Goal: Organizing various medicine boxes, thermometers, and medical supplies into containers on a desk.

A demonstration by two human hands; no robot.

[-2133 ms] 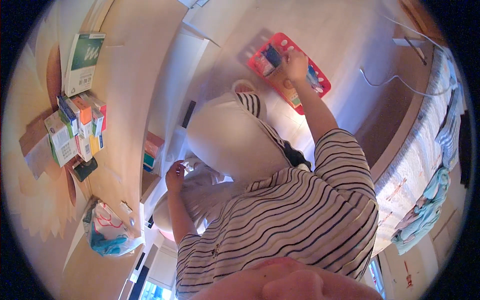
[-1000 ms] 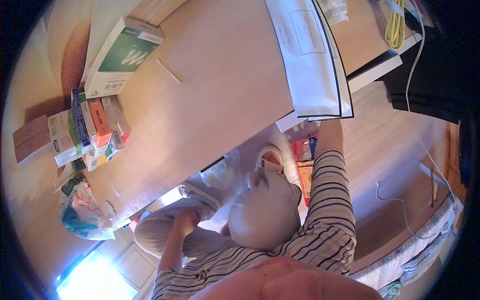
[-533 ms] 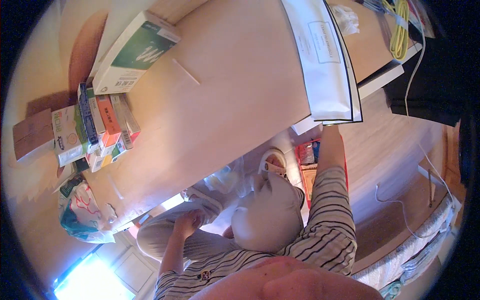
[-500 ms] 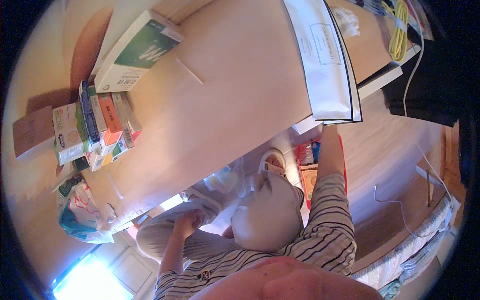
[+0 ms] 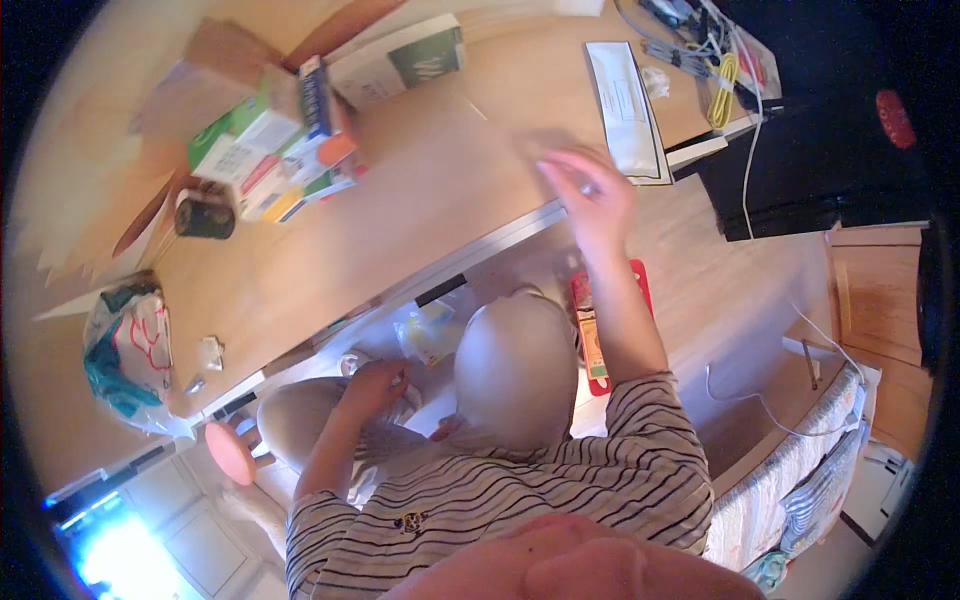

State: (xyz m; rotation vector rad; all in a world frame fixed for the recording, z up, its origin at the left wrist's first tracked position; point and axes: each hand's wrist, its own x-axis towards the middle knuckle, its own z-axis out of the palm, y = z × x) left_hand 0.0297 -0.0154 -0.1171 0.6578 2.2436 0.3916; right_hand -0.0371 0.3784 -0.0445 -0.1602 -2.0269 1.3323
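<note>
My right hand (image 5: 592, 195) is raised over the front edge of the desk (image 5: 420, 210), thumb and fingers apart. A tiny pale spot shows near its fingers, too small to name. Just beyond it, a flat white pouch with a black border (image 5: 625, 110) lies lengthwise on the desk, its near end at the edge. My left hand (image 5: 375, 390) rests at my thigh with curled fingers; whether anything is inside them is hidden. A thin white stick (image 5: 470, 105) lies on the desk, left of the pouch.
Several medicine boxes (image 5: 265, 150), a tall green-and-white box (image 5: 400, 65) and a dark cup (image 5: 205, 214) stand at the left. A teal-and-white plastic bag (image 5: 135, 350) sits nearer. Bundled yellow cable (image 5: 722, 90) lies far right. A red basket (image 5: 640, 285) is below the desk.
The white pouch, earlier raised close with my right hand hidden behind it, now lies on the desk. My right hand has come away leftward. The whole view has shifted.
</note>
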